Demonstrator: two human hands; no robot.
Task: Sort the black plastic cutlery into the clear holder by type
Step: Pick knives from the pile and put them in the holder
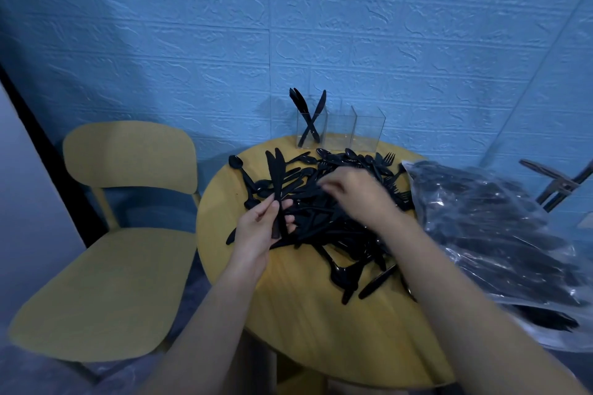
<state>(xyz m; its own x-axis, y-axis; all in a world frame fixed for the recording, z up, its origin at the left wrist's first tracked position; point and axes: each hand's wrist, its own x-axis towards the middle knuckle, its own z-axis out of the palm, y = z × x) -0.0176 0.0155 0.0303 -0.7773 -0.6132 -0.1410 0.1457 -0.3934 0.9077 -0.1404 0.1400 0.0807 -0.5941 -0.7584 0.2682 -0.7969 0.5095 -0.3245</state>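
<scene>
Knife-gathering step: the left hand [256, 228] grips 2 black plastic knives [275, 184] upright, while the right hand [356, 192], blurred, seemingly picks from the black cutlery pile [327, 221] with fingers curled. Next, carry them to 12 o'clock into the clear 3-compartment holder [340, 130], left compartment, already holding knives.

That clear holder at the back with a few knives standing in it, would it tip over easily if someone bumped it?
Possibly. The clear holder looks thin-walled and probably light, and two compartments seem empty. The knives lean tall above its rim in the left compartment, which may make that end top-heavy. Its wide three-part base on the table should steady it somewhat.
</scene>
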